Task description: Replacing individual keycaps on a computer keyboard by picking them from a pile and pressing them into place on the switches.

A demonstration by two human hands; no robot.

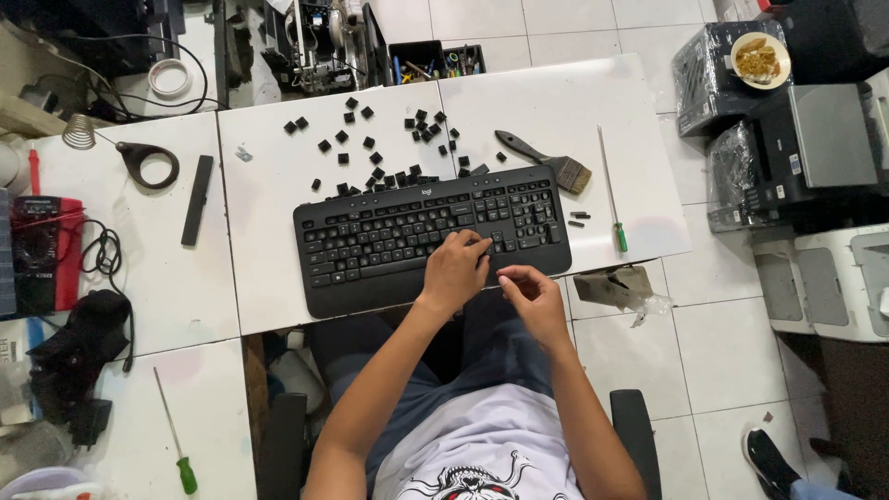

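White table [278, 259] | one keyboard [407, 231] | left hand [454, 268] fingers spread on keys | right hand [532, 296] pinched, contents unclear

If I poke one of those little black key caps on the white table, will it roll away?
Probably not: the loose key caps look blocky and flat-sided, so they'd likely slide or flip. They seem tiny and light, so a nudge could scatter them across the smooth white table.

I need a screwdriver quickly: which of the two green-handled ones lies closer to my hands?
The screwdriver right of the keyboard, beside the brush.
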